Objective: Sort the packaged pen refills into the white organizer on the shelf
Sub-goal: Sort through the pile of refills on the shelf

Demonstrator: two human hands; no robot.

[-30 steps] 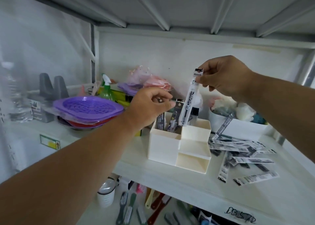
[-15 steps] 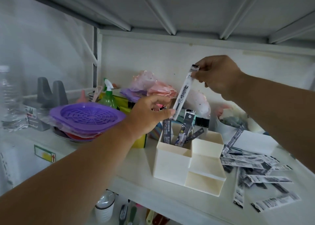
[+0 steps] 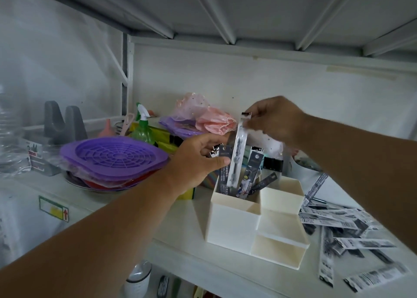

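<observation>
Clear, narrow packaged pen refill (image 3: 237, 156) lowered at the white stepped plastic organizer (image 3: 234, 221), centre frame.
Right hand (image 3: 274, 120) fingers pinch its black top; left hand (image 3: 197, 162) fingers curl by the dark packets, grip unclear. Since half a second ago, the refill's tip has dropped to the tall back compartment's rim.

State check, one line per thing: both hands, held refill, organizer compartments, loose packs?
right hand: pinches the top of the held refill
held refill: near upright, lower end dipping into the tall compartment
left hand: fingers curled round the dark packs standing in the organizer
white organizer: upright; tall rear-left compartment holds packs, front tiers show none
loose refill packs: lying scattered flat on the shelf, right of the organizer
</observation>
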